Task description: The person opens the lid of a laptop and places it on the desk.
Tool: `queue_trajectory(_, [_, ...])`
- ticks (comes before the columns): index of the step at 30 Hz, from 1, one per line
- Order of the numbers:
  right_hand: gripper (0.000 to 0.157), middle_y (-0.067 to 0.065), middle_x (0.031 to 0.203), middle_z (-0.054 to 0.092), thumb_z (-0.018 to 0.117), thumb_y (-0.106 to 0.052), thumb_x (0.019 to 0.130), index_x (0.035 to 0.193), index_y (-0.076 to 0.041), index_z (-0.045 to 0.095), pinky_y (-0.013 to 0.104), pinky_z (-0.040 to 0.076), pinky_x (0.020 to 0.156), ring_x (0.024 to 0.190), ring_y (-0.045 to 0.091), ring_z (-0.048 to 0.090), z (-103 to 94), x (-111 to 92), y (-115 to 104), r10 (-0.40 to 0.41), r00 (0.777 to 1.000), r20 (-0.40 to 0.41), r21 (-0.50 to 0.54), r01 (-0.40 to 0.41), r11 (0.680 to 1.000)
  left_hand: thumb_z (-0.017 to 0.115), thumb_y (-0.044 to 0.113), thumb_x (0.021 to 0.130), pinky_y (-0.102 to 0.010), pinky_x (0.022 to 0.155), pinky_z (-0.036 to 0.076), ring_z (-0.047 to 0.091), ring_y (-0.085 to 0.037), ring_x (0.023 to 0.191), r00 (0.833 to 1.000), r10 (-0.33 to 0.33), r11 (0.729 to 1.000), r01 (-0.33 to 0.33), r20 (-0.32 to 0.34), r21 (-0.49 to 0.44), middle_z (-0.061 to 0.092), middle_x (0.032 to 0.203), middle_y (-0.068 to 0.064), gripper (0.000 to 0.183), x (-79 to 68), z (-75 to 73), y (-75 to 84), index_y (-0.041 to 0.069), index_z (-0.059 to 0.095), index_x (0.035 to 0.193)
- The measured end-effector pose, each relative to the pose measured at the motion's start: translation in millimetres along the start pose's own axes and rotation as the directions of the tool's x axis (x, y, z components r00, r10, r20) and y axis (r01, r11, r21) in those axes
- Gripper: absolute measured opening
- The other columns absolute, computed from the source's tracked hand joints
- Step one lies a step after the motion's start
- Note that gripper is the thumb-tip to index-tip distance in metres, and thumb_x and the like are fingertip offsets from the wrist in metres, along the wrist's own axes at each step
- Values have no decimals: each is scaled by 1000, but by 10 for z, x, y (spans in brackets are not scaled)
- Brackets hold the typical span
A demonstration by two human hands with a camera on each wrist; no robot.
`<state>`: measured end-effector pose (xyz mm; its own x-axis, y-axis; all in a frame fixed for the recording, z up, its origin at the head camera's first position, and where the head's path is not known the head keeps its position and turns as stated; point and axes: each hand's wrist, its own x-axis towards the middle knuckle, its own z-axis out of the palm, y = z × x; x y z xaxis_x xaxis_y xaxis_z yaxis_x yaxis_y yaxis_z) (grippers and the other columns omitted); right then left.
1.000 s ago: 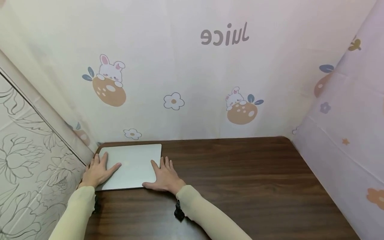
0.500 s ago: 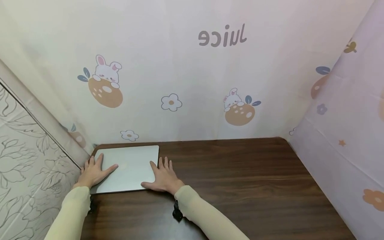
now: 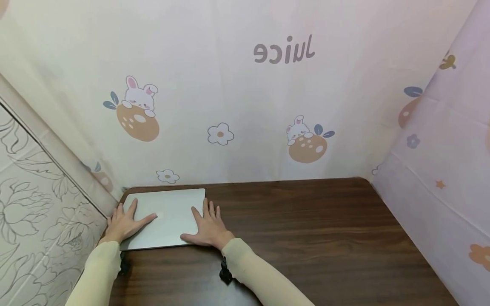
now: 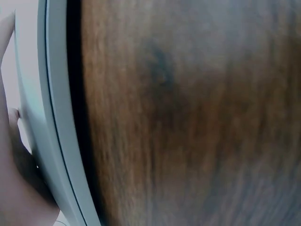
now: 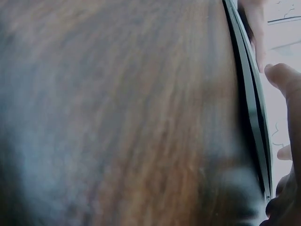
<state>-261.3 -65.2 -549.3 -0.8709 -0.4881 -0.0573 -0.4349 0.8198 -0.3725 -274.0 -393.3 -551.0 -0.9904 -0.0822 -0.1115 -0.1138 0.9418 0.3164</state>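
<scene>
A closed silver laptop [image 3: 174,216] lies flat at the back left corner of the wooden table. My left hand [image 3: 121,225] rests over its left side with the fingers spread and the thumb across the lid. At the right end, my right hand [image 3: 209,228] has its thumb by the front edge and its index finger on the lid. The other right fingers extend past the right edge. In the left wrist view, the laptop's side [image 4: 59,103] shows a thin seam between lid and base. The right wrist view also shows the laptop edge [image 5: 251,99], with parts of both hands beyond it.
The dark wooden table [image 3: 306,238] stretches to the right and front. A patterned cloth [image 3: 245,93] hangs behind it, another cloth [image 3: 440,212] lines the right side, and a flower-print panel [image 3: 38,221] stands close by my left hand.
The head view has shifted slightly. Both hands stay on the laptop, with little visible movement against the table.
</scene>
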Motion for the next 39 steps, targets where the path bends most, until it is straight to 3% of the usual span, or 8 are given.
queue_trajectory(10, [97, 22, 172, 5, 46, -83, 89, 165, -27, 25, 62, 16, 126, 158, 42, 16, -19, -15, -60, -34, 999, 22, -40, 35, 999, 55, 80, 87, -88, 106, 0, -2, -72, 144, 1000, 25, 999, -25, 15, -29, -6, 158, -49, 119, -52, 3, 58, 3, 7, 165])
queue_trajectory(19, [95, 22, 172, 7, 47, -83, 90, 164, -27, 29, 59, 17, 127, 156, 45, 18, -25, -54, -66, -46, 998, 35, -55, 48, 997, 52, 81, 88, -89, 103, 2, -1, -75, 141, 999, 38, 999, -38, 13, -32, -9, 162, -43, 115, -89, 45, 101, 8, 8, 166])
queue_trajectory(30, [94, 25, 171, 9, 48, -81, 90, 164, -25, 31, 56, 20, 127, 156, 48, 18, -43, -102, -42, -61, 998, 25, -76, 63, 995, 50, 84, 87, -88, 105, 4, 5, -78, 138, 997, 71, 997, -70, -38, 12, -5, 169, -31, 111, -129, 114, 115, 12, 17, 166])
queue_trajectory(39, [95, 26, 171, 8, 48, -80, 91, 164, -23, 29, 56, 19, 127, 156, 48, 17, -61, -153, 29, -63, 998, 31, -68, 65, 996, 52, 83, 87, -87, 106, -2, 1, -78, 139, 997, 74, 997, -74, 7, 16, -3, 169, -31, 112, -181, 120, 248, 13, 17, 166])
